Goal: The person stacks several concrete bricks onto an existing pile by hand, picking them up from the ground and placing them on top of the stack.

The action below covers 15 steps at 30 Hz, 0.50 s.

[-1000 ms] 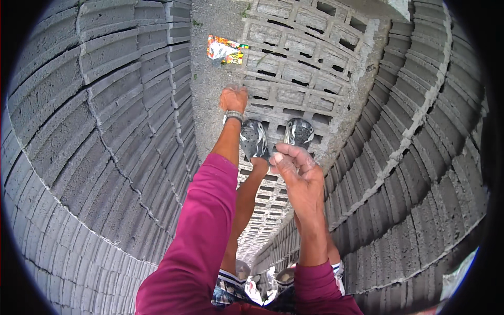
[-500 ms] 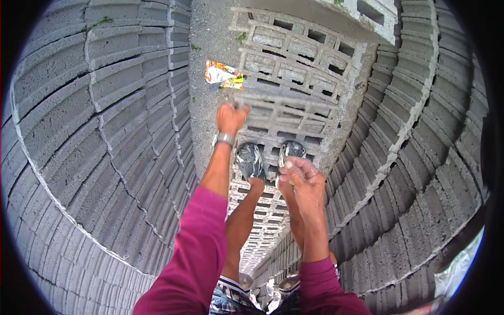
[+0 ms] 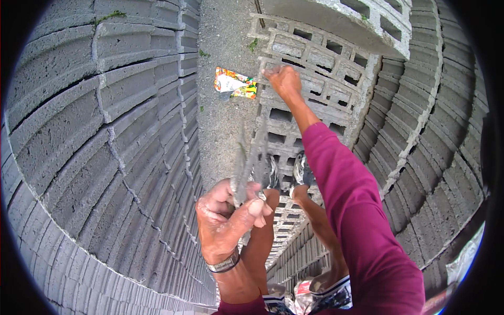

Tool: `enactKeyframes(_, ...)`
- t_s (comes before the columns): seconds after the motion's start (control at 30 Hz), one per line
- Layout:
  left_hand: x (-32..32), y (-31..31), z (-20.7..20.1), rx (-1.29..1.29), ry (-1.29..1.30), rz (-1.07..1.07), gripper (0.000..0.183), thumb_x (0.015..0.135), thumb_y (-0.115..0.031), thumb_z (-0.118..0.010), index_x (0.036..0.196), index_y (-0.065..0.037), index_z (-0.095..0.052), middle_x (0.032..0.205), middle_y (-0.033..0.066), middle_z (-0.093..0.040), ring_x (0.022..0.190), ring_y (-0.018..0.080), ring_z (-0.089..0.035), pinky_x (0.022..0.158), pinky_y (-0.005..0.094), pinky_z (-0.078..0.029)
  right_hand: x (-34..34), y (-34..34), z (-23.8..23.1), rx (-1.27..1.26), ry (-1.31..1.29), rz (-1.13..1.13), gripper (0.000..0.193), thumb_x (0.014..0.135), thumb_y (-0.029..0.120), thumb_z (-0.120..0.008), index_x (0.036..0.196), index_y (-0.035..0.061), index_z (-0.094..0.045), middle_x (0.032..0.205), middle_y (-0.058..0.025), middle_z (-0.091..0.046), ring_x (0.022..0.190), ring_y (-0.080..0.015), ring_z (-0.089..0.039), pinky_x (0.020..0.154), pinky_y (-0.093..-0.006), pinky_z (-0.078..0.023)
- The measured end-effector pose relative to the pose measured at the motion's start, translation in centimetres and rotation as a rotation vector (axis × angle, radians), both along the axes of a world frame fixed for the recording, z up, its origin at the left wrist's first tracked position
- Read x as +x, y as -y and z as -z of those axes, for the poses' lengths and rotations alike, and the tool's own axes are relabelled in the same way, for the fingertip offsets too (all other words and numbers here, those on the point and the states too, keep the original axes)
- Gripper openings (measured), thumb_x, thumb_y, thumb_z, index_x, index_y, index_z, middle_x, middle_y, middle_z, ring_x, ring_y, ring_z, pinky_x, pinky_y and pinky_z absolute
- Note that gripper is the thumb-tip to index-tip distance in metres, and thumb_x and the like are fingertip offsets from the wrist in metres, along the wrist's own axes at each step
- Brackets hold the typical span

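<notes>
My left hand [image 3: 226,215], with a metal-banded watch at its wrist, is closed around a grey concrete block [image 3: 241,181]. Motion smears the block, which stands up from my fingers toward the path. Farther out, my right hand [image 3: 283,81] reaches to the left end of a row of hollow concrete blocks [image 3: 286,50] lying underfoot. Its fingers curl over the edge of one of these blocks, and their tips are partly blurred. Just left of that hand lies a crumpled orange, white and yellow packet [image 3: 231,83] on the gritty ground.
Tall stacks of grey blocks [image 3: 63,126] rise on my left, and another stack [image 3: 415,173] on my right. A raised hollow block [image 3: 378,26] stands at the far right. My dark clogs [image 3: 303,170] rest on the blocks. A thin dark rod [image 3: 259,13] lies far ahead.
My left hand has drawn back toward me and now holds a block. My right hand has moved from near my feet out to the far row. The view has shifted slightly.
</notes>
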State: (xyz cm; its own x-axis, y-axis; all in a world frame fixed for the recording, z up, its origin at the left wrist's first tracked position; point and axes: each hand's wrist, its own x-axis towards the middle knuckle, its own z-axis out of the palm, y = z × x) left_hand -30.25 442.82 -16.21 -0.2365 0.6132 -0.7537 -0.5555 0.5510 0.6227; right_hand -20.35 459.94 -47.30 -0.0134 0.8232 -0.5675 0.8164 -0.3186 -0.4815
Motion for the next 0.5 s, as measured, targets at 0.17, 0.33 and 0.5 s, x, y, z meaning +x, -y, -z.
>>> enactKeyframes(0.17, 0.7, 1.1, 3.5, -0.112, -0.311, -0.246, 0.018, 0.089, -0.012, -0.067, 0.096, 0.004, -0.064, 0.063, 0.0088, -0.061, 0.067, 0.0219, -0.065, 0.093, 0.0413, -0.047, -3.3, 1.5, 3.5, 0.240, 0.066, -0.083, 0.036, 0.078, 0.034, -0.075, 0.082, -0.0012, -0.071, 0.091, -0.0239, -0.070, 0.091, -0.0426, -0.067, 0.083, -0.0548, -0.048)
enactKeyframes(0.33, -1.5, 2.0, 3.8, -0.077, -0.386, -0.484, 0.021, 0.092, -0.020, -0.063, 0.091, 0.001, -0.063, 0.064, 0.0055, -0.056, 0.068, 0.0218, -0.062, 0.096, 0.0433, -0.045, -4.0, 1.1, 4.6, 0.221, 0.167, -0.041, 0.037, 0.075, 0.035, -0.075, 0.080, -0.0010, -0.070, 0.094, -0.0241, -0.070, 0.091, -0.0419, -0.068, 0.085, -0.0537, -0.047)
enactKeyframes(0.5, -2.9, 3.5, 3.1, -0.107, -0.350, -0.537, 0.024, 0.088, -0.020, -0.067, 0.083, 0.004, -0.062, 0.064, 0.0086, -0.054, 0.064, 0.0239, -0.058, 0.098, 0.0452, -0.045, -4.3, -3.6, 4.3, 0.310, 0.096, 0.208, 0.041, 0.071, 0.039, -0.078, 0.080, 0.0001, -0.071, 0.098, -0.0251, -0.070, 0.093, -0.0425, -0.068, 0.088, -0.0530, -0.047)
